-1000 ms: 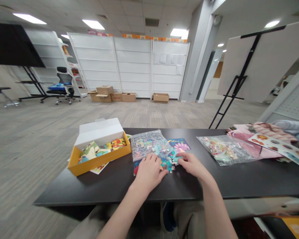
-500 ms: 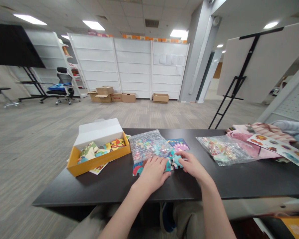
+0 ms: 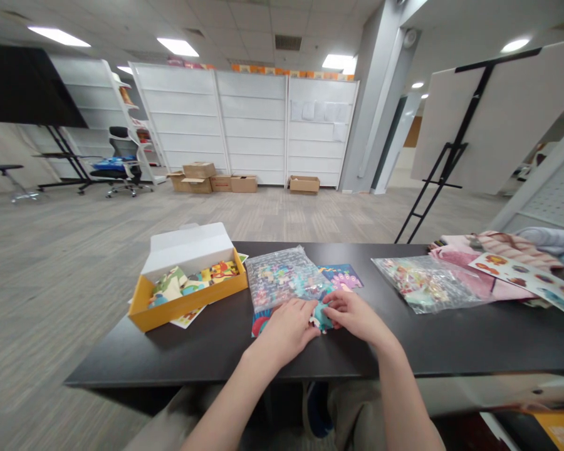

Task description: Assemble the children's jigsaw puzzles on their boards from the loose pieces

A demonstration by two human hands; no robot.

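My left hand [image 3: 284, 331] rests fingers-down on a colourful jigsaw puzzle sheet [image 3: 339, 275] lying on the black table [image 3: 451, 341]. My right hand [image 3: 352, 317] pinches a small teal puzzle piece [image 3: 320, 316] between thumb and fingers, right beside my left fingertips. A clear plastic bag of puzzle pieces [image 3: 279, 275] lies on the sheet just beyond both hands.
A yellow box [image 3: 188, 291] with a white lid flap holds printed cards at the left. A second clear bag of pieces [image 3: 423, 282] and pink printed packs with a sticker sheet [image 3: 521, 272] lie at the right. Easels, shelving and cardboard boxes stand beyond.
Both hands drew closer together over the puzzle. My right hand shifted left and now pinches the teal piece next to my left fingertips.
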